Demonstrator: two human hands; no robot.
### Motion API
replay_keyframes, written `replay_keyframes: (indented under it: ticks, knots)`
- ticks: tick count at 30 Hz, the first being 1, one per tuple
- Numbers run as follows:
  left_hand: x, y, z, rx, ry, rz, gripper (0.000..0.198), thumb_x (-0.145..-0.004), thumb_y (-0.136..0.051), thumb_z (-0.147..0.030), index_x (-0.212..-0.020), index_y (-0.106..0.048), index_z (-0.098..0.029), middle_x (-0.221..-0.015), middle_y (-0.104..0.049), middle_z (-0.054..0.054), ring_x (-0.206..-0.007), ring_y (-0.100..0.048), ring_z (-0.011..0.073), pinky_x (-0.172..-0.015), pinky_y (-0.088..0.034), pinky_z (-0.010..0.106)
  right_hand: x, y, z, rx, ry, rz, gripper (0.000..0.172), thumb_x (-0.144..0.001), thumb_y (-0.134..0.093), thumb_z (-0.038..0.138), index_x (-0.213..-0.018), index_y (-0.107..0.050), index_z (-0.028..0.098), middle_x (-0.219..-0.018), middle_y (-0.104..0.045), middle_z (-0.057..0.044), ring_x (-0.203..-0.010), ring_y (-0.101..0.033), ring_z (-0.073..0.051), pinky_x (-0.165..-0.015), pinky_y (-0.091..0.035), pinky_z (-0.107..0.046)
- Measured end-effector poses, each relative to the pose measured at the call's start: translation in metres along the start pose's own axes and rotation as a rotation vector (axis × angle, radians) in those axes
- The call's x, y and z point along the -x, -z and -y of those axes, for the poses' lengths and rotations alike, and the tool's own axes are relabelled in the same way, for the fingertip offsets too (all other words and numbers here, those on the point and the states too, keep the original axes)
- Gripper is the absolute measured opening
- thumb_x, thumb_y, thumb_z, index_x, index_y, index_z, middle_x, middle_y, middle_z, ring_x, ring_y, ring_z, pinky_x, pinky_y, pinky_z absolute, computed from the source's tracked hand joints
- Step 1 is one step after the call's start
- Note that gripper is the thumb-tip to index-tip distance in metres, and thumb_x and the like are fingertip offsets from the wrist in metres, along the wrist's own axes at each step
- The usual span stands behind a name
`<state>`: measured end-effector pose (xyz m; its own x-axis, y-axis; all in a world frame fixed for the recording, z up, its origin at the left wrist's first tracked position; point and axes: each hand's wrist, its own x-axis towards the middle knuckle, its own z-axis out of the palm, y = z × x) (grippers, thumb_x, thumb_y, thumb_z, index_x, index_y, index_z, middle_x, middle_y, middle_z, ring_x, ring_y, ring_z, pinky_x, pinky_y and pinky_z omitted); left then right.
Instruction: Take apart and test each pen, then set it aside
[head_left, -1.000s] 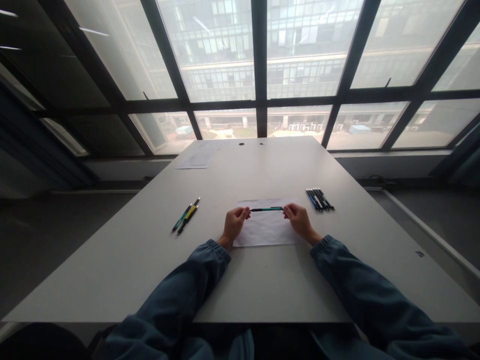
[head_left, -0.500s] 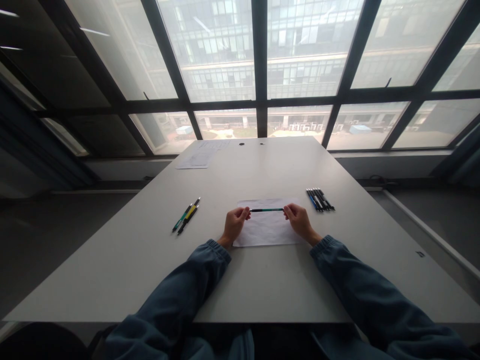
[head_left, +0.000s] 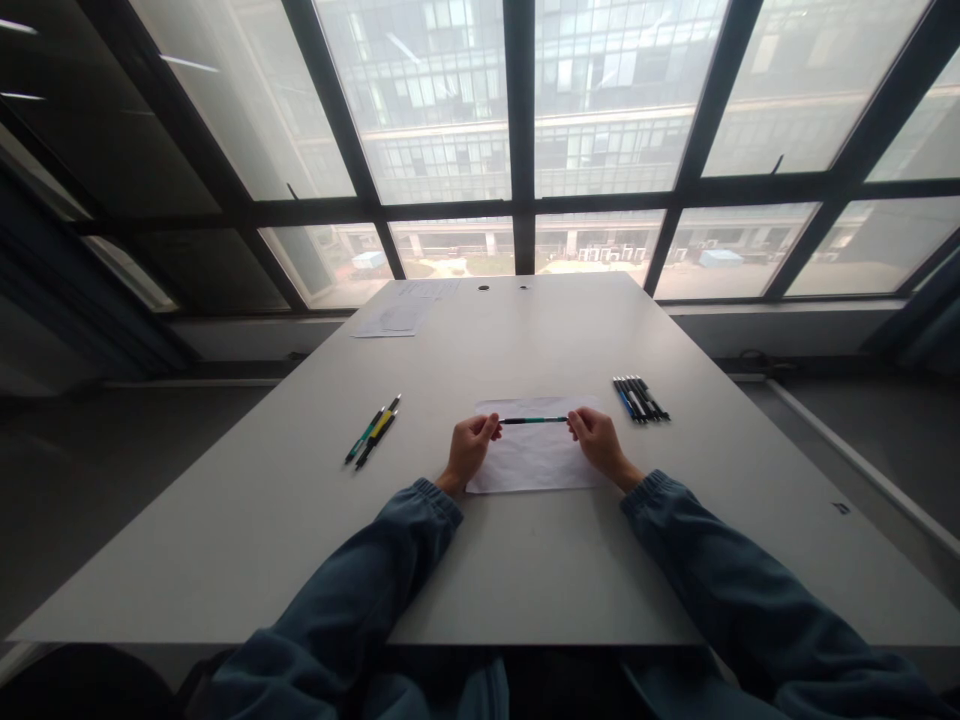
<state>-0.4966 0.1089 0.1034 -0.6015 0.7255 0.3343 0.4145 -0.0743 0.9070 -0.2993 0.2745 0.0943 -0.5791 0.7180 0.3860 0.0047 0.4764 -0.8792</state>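
A slim black and green pen [head_left: 534, 421] is stretched level between my two hands, above a white sheet of paper [head_left: 536, 462]. My left hand [head_left: 470, 446] pinches its left end, and my right hand [head_left: 598, 442] pinches the right end. Left of the paper, a few pens [head_left: 373, 432] with green, yellow and black parts lie slanted on the table. On the right side lies a row of several pens [head_left: 640, 399], mostly black with a blue one at its left edge.
The white table [head_left: 540, 560] reaches to the windows. Printed papers [head_left: 394, 310] lie at its far left corner. Two small dark round spots are near the far edge, and a small dark mark [head_left: 841, 508] is at the right.
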Motion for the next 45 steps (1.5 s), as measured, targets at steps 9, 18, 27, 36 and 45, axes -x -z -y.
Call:
replay_keyframes:
  ticks: [9, 18, 27, 36, 45]
  knots:
    - [-0.0002, 0.0000, 0.0023, 0.003, 0.012, -0.006, 0.045, -0.088, -0.057, -0.052, -0.068, -0.070, -0.014, -0.063, -0.069, 0.005, -0.059, -0.063, 0.0168, -0.061, -0.048, 0.027, 0.0003, -0.0003, -0.0006, -0.001, -0.002, 0.005, 0.043, -0.091, -0.050, 0.053, -0.065, -0.057, 0.019, -0.056, -0.058, -0.001, -0.050, -0.054, -0.015, -0.050, -0.042, -0.026]
    - [-0.0005, 0.0002, 0.0029, 0.003, 0.025, -0.009, 0.045, -0.088, -0.058, -0.051, -0.066, -0.070, -0.014, -0.061, -0.068, 0.005, -0.057, -0.063, 0.0159, -0.061, -0.048, 0.026, 0.0007, -0.0004, -0.0008, 0.031, 0.007, 0.002, 0.044, -0.093, -0.048, 0.051, -0.064, -0.056, 0.019, -0.056, -0.057, -0.001, -0.052, -0.052, -0.015, -0.050, -0.040, -0.026]
    - [-0.0005, 0.0001, 0.0030, 0.001, 0.015, -0.005, 0.045, -0.088, -0.058, -0.050, -0.064, -0.069, -0.014, -0.058, -0.065, 0.005, -0.054, -0.059, 0.0151, -0.057, -0.046, 0.025, -0.0002, -0.0016, -0.0062, 0.059, 0.023, -0.005, 0.045, -0.093, -0.046, 0.051, -0.063, -0.055, 0.020, -0.054, -0.055, 0.000, -0.050, -0.050, -0.014, -0.049, -0.038, -0.025]
    - [0.0008, 0.0002, 0.0002, 0.001, 0.011, 0.009, 0.043, -0.089, -0.058, -0.048, -0.063, -0.069, -0.015, -0.057, -0.065, 0.004, -0.053, -0.059, 0.0145, -0.056, -0.046, 0.025, 0.0007, -0.0010, -0.0056, 0.066, 0.016, -0.010, 0.046, -0.093, -0.046, 0.053, -0.062, -0.052, 0.020, -0.053, -0.053, 0.000, -0.051, -0.048, -0.014, -0.050, -0.036, -0.025]
    - [0.0017, 0.0004, -0.0050, -0.005, 0.013, 0.018, 0.046, -0.089, -0.057, -0.050, -0.060, -0.067, -0.015, -0.055, -0.063, 0.004, -0.052, -0.058, 0.0141, -0.056, -0.045, 0.025, 0.0002, -0.0005, -0.0043, 0.098, 0.039, -0.023, 0.044, -0.094, -0.046, 0.047, -0.060, -0.051, 0.020, -0.053, -0.049, 0.002, -0.051, -0.045, -0.013, -0.052, -0.033, -0.026]
